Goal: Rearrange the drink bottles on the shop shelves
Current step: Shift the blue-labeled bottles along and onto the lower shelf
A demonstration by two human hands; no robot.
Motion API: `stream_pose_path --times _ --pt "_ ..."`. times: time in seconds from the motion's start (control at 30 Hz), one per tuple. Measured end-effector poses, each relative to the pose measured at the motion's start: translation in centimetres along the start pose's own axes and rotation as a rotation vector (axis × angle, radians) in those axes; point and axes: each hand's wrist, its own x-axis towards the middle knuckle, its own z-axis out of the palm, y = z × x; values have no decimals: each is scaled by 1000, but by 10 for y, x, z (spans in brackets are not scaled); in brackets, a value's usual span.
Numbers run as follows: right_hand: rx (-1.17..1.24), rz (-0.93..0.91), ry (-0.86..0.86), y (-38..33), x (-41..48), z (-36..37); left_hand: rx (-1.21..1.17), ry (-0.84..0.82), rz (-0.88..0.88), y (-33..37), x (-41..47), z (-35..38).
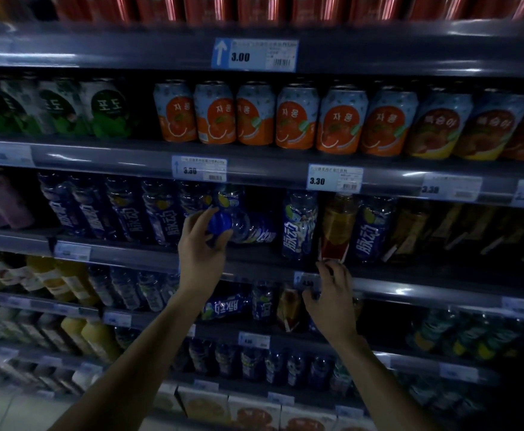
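A blue-labelled drink bottle [248, 230] lies on its side on the middle shelf [136, 251], its blue cap pointing outward. My left hand [201, 244] grips that cap end with curled fingers and thumb. To the right stand an upright blue bottle [299, 225], an amber bottle with a red lower label [337, 228] and another blue bottle [371, 231]. My right hand [329, 293] is raised below the amber bottle, its fingertips touching the bottle's base at the shelf edge. A row of upright blue bottles [124, 209] fills the shelf left of my left hand.
Orange and peach cans [298, 116] and green cans [68, 107] line the shelf above. On the shelf below, another blue bottle [226, 306] lies on its side beside yellow juice bottles [58, 278]. Price tags [335, 178] hang on the shelf rails.
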Motion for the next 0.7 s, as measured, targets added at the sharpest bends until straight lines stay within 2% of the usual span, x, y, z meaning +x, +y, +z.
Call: stream_pose_path --times 0.4,0.7 --pt "11 -33 17 2 0 -2 -222 256 -148 35 21 6" --pt "22 -38 -10 4 0 -1 -280 281 -255 36 22 26"
